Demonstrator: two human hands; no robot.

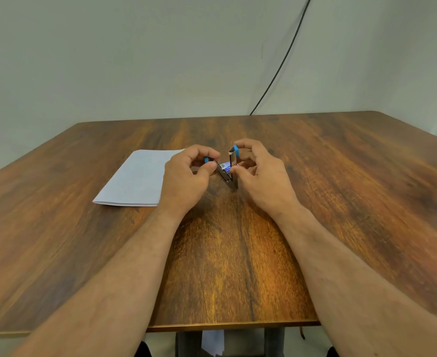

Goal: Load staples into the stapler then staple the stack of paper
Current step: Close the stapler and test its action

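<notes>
A small blue and metal stapler (pixel 229 173) stands hinged open in a V on the wooden table (pixel 238 253). My left hand (pixel 186 176) pinches the lower arm of the stapler near its blue end. My right hand (pixel 261 173) grips the raised top arm, fingers curled round its blue cap. A small blue and white box, perhaps of staples (pixel 225 166), shows between the two arms, mostly hidden. The stack of white paper (pixel 135 179) lies flat to the left, its right edge under my left hand.
A black cable (pixel 284 57) runs down the pale wall behind the table. The table's front edge (pixel 233 324) is close to me, with a scrap of white paper (pixel 212 342) below it.
</notes>
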